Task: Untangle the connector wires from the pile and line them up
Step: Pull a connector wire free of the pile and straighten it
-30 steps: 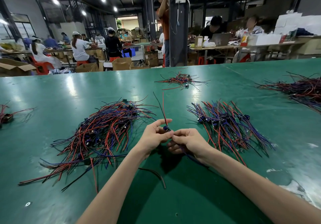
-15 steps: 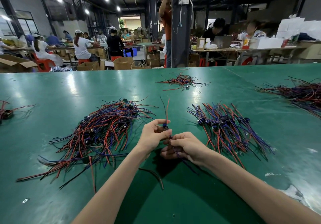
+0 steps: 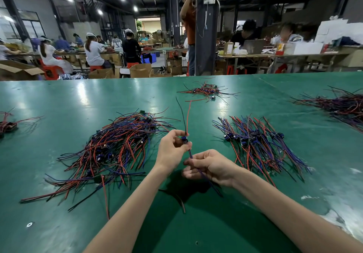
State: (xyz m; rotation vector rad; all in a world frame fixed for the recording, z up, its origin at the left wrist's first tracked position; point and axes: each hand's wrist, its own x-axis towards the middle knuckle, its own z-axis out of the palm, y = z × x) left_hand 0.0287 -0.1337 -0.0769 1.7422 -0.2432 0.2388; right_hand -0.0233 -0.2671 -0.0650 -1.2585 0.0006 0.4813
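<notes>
Connector wire (image 3: 184,140) pinched by left hand (image 3: 170,152) and right hand (image 3: 214,167); bare table (image 3: 196,227) between tangled pile (image 3: 117,144) and lined-up row (image 3: 255,141).

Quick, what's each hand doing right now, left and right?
Left hand: pinches the blue connector of a single wire piece.
Right hand: fingers curled round the blue leads of the same piece.

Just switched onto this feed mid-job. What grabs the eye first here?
Dead centre, the left hand and right hand hold one connector wire over the green table, its red and black leads pointing away. To their left sprawls the big tangled pile; to their right lies a neater row, roughly combed out.
</notes>
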